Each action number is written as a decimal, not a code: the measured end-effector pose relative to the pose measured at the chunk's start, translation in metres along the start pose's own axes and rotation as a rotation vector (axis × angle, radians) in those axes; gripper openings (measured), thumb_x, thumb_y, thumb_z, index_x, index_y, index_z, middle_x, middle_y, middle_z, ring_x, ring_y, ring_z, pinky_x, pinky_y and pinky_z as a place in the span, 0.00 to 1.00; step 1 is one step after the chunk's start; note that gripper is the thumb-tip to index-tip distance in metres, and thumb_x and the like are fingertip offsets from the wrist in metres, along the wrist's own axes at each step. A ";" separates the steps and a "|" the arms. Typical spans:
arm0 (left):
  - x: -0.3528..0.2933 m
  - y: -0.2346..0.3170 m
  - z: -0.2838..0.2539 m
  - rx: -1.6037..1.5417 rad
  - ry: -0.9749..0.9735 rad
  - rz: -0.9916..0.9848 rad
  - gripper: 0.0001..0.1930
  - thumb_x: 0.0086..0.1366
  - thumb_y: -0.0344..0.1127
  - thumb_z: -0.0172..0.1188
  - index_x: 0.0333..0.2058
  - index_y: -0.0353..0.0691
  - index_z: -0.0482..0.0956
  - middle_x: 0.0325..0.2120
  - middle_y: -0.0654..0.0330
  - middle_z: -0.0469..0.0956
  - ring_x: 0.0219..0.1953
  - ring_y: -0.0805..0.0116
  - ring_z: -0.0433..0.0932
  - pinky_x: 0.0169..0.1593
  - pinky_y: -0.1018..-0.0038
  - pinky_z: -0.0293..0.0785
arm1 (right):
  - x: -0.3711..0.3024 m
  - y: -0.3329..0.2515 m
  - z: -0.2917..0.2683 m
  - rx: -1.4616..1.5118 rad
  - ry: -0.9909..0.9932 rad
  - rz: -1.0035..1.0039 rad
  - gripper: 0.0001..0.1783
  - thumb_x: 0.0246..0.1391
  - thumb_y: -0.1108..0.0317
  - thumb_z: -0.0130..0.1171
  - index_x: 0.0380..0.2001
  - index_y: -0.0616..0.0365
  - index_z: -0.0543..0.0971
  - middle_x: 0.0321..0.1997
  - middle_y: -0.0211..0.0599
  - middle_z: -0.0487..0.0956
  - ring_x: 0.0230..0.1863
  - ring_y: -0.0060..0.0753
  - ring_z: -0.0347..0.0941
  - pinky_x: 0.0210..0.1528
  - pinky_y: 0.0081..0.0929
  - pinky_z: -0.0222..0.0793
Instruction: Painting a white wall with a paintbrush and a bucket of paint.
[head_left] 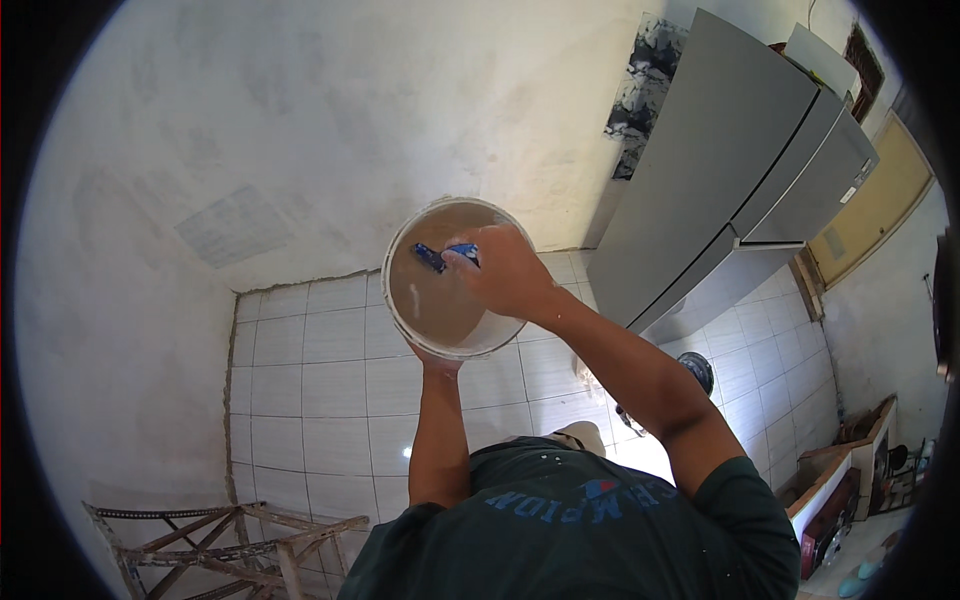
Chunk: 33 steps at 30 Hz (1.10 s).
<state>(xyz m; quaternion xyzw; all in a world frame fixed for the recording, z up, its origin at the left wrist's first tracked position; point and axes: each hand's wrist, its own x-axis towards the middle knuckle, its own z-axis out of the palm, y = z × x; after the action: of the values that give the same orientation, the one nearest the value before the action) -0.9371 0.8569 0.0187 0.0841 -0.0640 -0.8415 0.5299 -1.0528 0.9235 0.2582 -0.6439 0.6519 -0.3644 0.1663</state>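
Observation:
A round white bucket (398, 318) is held in front of me, with cloudy brownish liquid (435, 300) inside. My left hand (437, 358) supports it at its near lower side; the bucket hides most of those fingers. Over the opening, my right hand (497, 265) is closed around a blue-handled tool (429, 257), which has white smears on it. The tool's working end does not show clearly, so I cannot tell its exact kind.
Pale, patchy walls (330, 130) meet a white tiled floor (330, 345) ahead. A tall grey refrigerator (715, 150) stands to the right. A paint-stained wooden frame (235, 550) is at the lower left, and a low shelf (850, 480) with items is at the lower right.

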 end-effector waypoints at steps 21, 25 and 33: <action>-0.004 0.036 -0.011 0.000 -0.163 0.000 0.38 0.70 0.69 0.40 0.70 0.52 0.61 0.69 0.59 0.63 0.69 0.55 0.62 0.69 0.52 0.63 | 0.018 0.014 0.045 -0.270 0.064 -0.200 0.12 0.58 0.69 0.58 0.42 0.64 0.83 0.34 0.58 0.82 0.39 0.60 0.80 0.43 0.51 0.76; -0.002 0.040 -0.014 0.030 -0.135 0.042 0.37 0.71 0.68 0.40 0.69 0.51 0.62 0.67 0.59 0.64 0.67 0.54 0.65 0.67 0.52 0.66 | 0.020 0.010 0.054 -0.305 -0.196 -0.229 0.12 0.58 0.69 0.57 0.41 0.63 0.83 0.34 0.57 0.82 0.39 0.59 0.80 0.45 0.51 0.76; -0.016 0.068 0.008 -0.030 -0.047 0.158 0.37 0.71 0.67 0.41 0.69 0.50 0.63 0.66 0.58 0.66 0.66 0.54 0.67 0.65 0.53 0.69 | 0.030 -0.012 0.047 -0.143 -0.181 -0.408 0.12 0.57 0.69 0.61 0.42 0.60 0.86 0.34 0.54 0.84 0.34 0.58 0.80 0.43 0.45 0.77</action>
<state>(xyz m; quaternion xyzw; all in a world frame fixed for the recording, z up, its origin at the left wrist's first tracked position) -0.8719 0.8423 0.0407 0.0509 -0.0702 -0.7995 0.5944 -1.0157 0.8832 0.2426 -0.8025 0.5147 -0.2842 0.1011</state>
